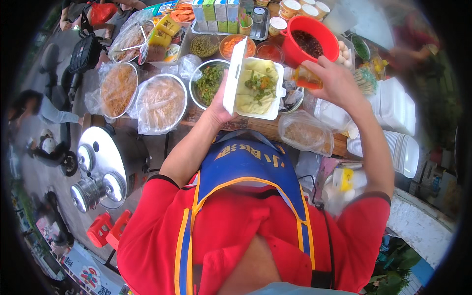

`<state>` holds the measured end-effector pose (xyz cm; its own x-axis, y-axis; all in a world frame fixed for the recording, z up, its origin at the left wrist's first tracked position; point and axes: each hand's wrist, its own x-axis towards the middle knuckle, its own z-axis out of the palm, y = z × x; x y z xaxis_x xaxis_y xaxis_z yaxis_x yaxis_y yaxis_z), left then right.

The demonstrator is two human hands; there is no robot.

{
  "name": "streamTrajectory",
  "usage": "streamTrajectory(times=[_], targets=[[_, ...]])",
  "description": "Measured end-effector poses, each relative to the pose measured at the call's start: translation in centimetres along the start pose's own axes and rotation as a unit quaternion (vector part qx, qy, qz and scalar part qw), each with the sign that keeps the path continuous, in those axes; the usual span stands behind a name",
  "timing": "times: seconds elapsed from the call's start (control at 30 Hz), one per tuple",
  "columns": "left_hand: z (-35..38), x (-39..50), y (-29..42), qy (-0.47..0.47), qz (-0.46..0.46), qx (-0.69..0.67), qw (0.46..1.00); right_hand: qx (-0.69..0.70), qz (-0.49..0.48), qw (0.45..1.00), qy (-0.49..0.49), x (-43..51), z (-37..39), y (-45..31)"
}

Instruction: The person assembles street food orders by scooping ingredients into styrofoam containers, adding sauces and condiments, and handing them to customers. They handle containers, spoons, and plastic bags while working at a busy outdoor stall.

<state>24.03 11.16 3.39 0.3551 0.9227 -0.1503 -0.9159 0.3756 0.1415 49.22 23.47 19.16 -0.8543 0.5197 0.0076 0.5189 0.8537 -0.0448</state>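
Note:
My left hand [220, 105] holds an open white foam takeout box [274, 113] from its lid side. Inside lie pale yellow, folded sheets of food [254, 99] topped with chopped greens and an orange-red relish. Just right of the box, my right hand [328, 81] grips a small bottle of amber-red liquid [309, 78], tilted on its side with its neck towards the box. Whether liquid is coming out cannot be told. Behind my right hand stands a red plastic tub [328, 33] of dark sauce. A bowl of chopped greens [210, 83] sits left of the box.
Plastic-covered bowls of noodles [160, 97] stand at left, a bagged container [308, 134] near the table's front edge. Stacked foam boxes [396, 107] are at right, drink cartons [215, 14] at the back. A large steel pot [107, 158] stands beside the table at left; people and scooters are beyond.

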Motion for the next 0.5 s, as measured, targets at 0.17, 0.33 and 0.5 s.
streamTrajectory(times=[0.17,0.33,0.5], targets=[[-0.1,-0.6,0.3,0.019,0.014,0.027,0.999,-0.009,-0.042,0.998,-0.040,-0.2,0.5,-2.0],[-0.8,-0.5,0.3,0.038,0.018,0.061,0.997,0.007,0.003,1.000,0.019,-0.4,1.8,-1.4],[0.1,0.0,-0.1,0.029,-0.037,0.001,0.999,0.050,0.038,0.997,-0.053,-4.1,5.5,-2.6]])
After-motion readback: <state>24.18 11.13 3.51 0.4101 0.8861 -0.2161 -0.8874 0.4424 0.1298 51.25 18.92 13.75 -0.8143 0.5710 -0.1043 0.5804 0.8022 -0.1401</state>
